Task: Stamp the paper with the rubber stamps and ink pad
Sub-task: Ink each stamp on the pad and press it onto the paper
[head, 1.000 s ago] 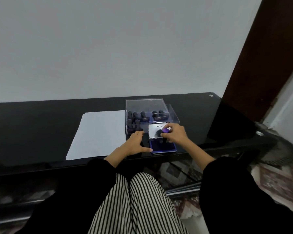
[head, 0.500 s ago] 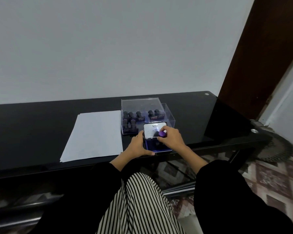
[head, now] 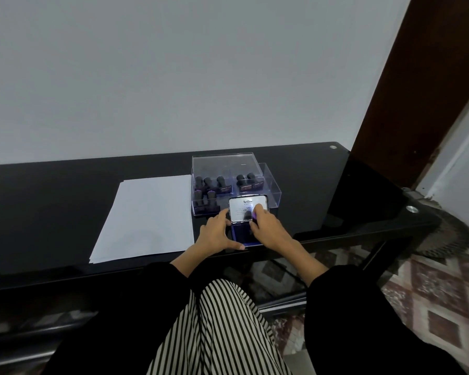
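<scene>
The right hand [head: 268, 229] pinched a rubber stamp [head: 248, 216] onto the ink pad [head: 238, 235]; the left hand [head: 216, 235], fingers spread, braced it. The paper [head: 146, 217], left of those fingers, lay blank.

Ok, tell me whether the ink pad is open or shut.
Open: the blue ink pad lies exposed, its silver lid raised behind it.

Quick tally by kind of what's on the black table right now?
Dark rubber stamps: 8, 7 in the clear plastic box, 1 in the right hand
Blue ink pad, lid open: 1
White paper pile: 1
Clear plastic box: 1
Total: 11
</scene>
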